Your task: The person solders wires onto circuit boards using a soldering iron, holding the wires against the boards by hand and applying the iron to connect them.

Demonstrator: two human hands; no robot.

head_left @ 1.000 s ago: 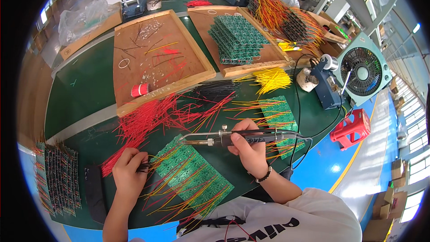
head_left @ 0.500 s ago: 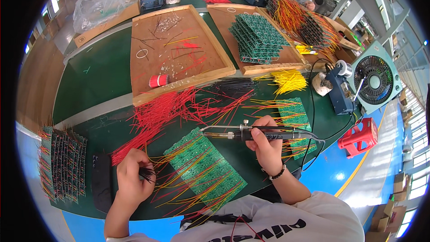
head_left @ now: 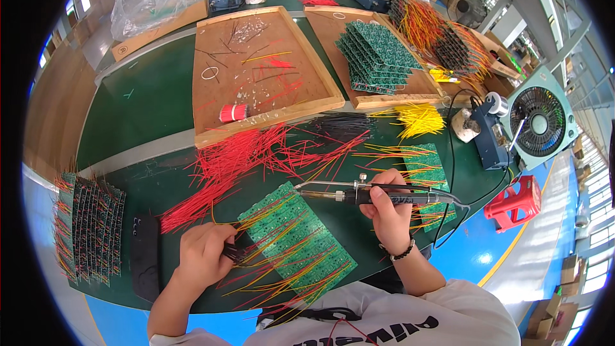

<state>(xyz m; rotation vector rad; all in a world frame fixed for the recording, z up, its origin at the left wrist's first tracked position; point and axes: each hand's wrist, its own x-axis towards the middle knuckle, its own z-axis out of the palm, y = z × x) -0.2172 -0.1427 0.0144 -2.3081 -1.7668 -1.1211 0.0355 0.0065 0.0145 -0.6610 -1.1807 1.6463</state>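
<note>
In my right hand (head_left: 392,214) is a soldering iron (head_left: 349,196) with a thin metal tube along its top; its tip is at the upper corner of a green circuit board (head_left: 298,237). Red and yellow wires lie across this board and stick out past its left edge. My left hand (head_left: 206,253) is closed around a small bunch of black wires (head_left: 236,252), just left of the board. A second wired green board (head_left: 428,173) lies behind my right hand. Loose red wires (head_left: 234,160) are heaped beyond my left hand.
Black wires (head_left: 343,127) and yellow wires (head_left: 419,118) lie by two wooden-edged trays (head_left: 269,125). Stacked boards (head_left: 375,54) fill part of one. Wired boards (head_left: 96,230) stand left beside a black case (head_left: 146,259). A blue solder feeder (head_left: 490,134), fan (head_left: 541,118) and cable are right.
My left hand has moved right and turned over, bringing the black wires closer to the board's edge. The iron stays at the board's corner. A person across the table has leaned forward.
</note>
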